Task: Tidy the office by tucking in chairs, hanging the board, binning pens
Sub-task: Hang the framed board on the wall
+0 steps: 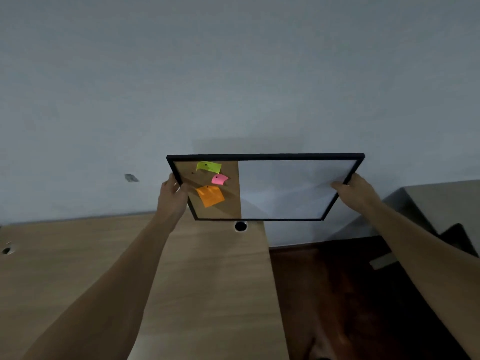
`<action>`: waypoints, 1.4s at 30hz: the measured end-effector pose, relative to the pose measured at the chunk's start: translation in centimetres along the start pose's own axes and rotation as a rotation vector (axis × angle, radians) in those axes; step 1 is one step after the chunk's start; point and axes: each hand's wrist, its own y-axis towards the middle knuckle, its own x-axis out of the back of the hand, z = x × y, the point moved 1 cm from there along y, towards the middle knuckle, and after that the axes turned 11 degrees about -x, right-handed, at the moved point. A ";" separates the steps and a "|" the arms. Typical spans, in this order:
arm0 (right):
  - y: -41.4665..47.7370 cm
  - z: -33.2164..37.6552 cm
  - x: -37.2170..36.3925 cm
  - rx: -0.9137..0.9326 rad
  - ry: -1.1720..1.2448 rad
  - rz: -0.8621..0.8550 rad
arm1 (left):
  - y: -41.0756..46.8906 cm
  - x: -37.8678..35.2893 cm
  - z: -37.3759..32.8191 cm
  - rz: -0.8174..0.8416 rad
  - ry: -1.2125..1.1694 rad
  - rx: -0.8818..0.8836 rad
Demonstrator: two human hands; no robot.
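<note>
A black-framed board is held up in front of the pale wall, its top edge close to or touching the wall and its bottom tilted toward me. Its left part is cork with a yellow, a pink and an orange sticky note pinned on; its right part is white. My left hand grips the left frame edge. My right hand grips the right frame edge, thumb on the white face. Both arms stretch out over the desk.
A light wooden desk runs along the wall below, with a round cable hole just under the board. A grey mark shows on the wall at left. Dark floor lies right of the desk, with a grey cabinet beyond.
</note>
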 end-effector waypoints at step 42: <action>15.5 -33.1 41.6 -0.101 0.360 -0.270 | -5.4 -55.7 -20.9 0.193 0.136 0.028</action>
